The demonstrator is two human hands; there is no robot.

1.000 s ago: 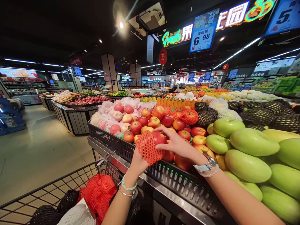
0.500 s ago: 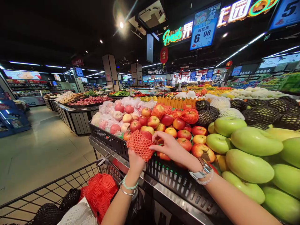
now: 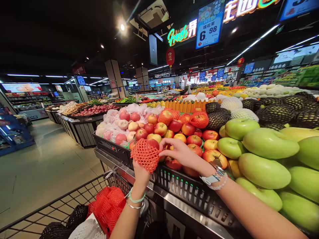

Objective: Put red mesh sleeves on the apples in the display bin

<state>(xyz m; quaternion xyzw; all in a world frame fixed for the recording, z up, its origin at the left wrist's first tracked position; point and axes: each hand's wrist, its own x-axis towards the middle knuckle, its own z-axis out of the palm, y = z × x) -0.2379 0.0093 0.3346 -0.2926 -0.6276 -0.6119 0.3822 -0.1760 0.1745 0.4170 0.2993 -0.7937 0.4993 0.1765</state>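
1. Apple (image 3: 152,143), red, sat half inside an orange net sleeve (image 3: 145,154) at the near left edge of the black crate (image 3: 189,191).
2. Left hand (image 3: 140,172) gripped the sleeve from below, fingers clenched on it.
3. Right hand (image 3: 179,152) lay on the apple's right, fingers pinching it.
4. Since a second earlier, the sleeve had come up farther over the apple.
5. More nets (image 3: 107,205) lay in the cart (image 3: 50,207) below.

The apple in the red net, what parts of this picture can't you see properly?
- Head view: the apple is mostly hidden by the red foam net.
- Left hand: its fingers are hidden behind the net.
- Shopping cart: cut off by the bottom edge.
- Far price signs: too small to read.
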